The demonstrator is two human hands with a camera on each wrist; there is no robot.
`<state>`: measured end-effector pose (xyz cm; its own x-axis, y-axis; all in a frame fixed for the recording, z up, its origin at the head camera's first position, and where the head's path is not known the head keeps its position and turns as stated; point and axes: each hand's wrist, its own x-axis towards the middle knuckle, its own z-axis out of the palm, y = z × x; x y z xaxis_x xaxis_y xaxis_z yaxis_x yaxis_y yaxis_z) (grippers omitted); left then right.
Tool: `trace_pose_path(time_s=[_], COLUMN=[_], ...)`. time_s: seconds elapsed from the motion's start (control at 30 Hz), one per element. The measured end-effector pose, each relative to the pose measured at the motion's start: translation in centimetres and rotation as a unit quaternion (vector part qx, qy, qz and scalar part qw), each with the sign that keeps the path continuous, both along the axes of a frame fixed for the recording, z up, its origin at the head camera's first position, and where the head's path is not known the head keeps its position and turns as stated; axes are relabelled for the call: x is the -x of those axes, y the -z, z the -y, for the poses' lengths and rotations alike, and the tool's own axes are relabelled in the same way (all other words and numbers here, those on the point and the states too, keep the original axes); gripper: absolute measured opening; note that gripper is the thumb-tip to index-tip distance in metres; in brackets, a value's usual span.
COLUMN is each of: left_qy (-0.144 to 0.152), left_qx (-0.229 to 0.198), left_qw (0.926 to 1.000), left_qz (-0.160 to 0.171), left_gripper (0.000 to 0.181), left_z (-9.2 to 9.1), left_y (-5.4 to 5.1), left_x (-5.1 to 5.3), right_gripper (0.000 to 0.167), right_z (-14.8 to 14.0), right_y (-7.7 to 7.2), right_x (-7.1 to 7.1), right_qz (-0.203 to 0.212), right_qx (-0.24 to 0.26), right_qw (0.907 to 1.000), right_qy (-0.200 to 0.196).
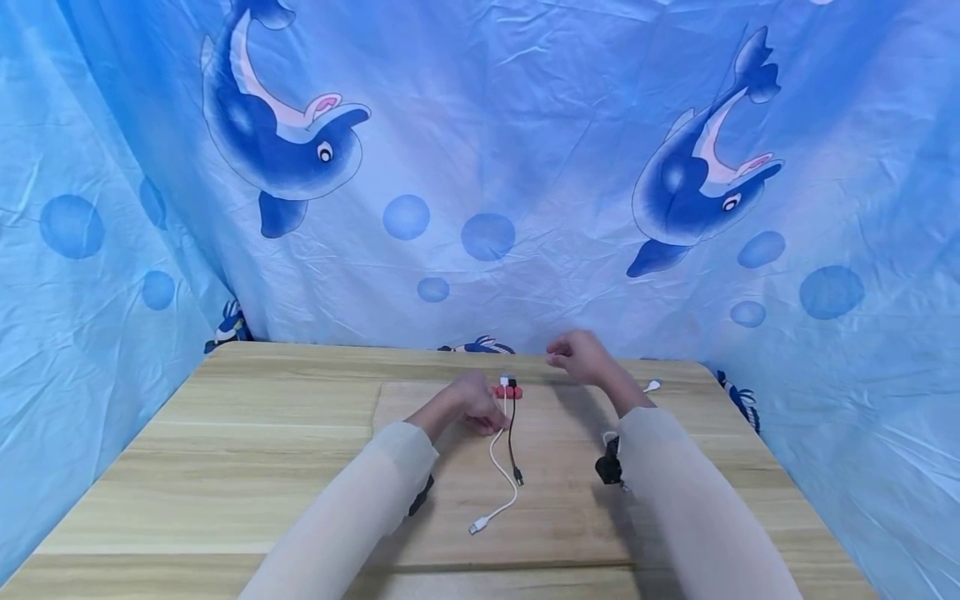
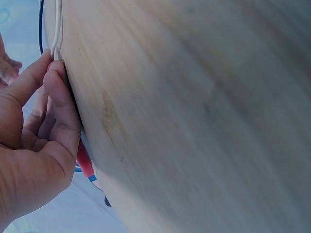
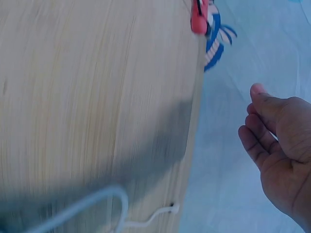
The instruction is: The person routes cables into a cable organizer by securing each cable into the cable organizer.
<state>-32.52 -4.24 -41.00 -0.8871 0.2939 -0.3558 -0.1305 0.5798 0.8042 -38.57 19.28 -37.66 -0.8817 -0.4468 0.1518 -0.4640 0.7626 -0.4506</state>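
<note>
My left hand [image 1: 480, 404] pinches a white USB cable [image 1: 494, 458] between thumb and fingertip; the same white cable [image 2: 58, 24] runs up from the fingertips in the left wrist view. Just beyond this hand a red cable holder [image 1: 507, 392] sits on the board, with the white cable's and a black cable's [image 1: 512, 437] ends at it. Both cables trail toward the near side, the white one ending in a plug [image 1: 478, 525]. Raised near the table's far edge, my right hand [image 1: 581, 357] holds nothing; in the right wrist view its fingers [image 3: 262, 138] are loosely bent.
A wooden board [image 1: 442, 533] lies on the wooden table [image 1: 225, 467]. At the far right is another white cable end [image 1: 652, 386], partly hidden by the right arm. A blue dolphin-print cloth [image 1: 450, 167] hangs behind and at both sides.
</note>
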Motion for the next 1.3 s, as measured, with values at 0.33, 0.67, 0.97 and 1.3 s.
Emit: trace_pose_path(time_s=[0.33, 0.67, 0.97, 1.3], left_qy=[0.005, 0.011, 0.013, 0.014], left_qx=[0.007, -0.003, 0.016, 0.017], left_qw=[0.9999, 0.9999, 0.9997, 0.9997], left_qz=[-0.007, -0.008, -0.009, -0.004], left_gripper=[0.013, 0.012, 0.019, 0.017], left_z=[-0.1, -0.4, -0.3, 0.0], left_y=[0.2, 0.4, 0.2, -0.2], left_x=[-0.3, -0.4, -0.1, 0.1], right_gripper=[0.019, 0.020, 0.029, 0.030], right_z=[-5.5, -10.5, -12.3, -12.4], right_y=[1.5, 4.2, 5.3, 5.7], right_x=[-0.1, -0.5, 1.2, 2.7], right_qz=[-0.027, -0.038, -0.037, 0.011], right_qx=[-0.008, -0.020, -0.031, -0.048], right_qw=[0.9996, 0.9976, 0.9932, 0.9922], right_qy=[0.009, 0.054, 0.106, 0.115])
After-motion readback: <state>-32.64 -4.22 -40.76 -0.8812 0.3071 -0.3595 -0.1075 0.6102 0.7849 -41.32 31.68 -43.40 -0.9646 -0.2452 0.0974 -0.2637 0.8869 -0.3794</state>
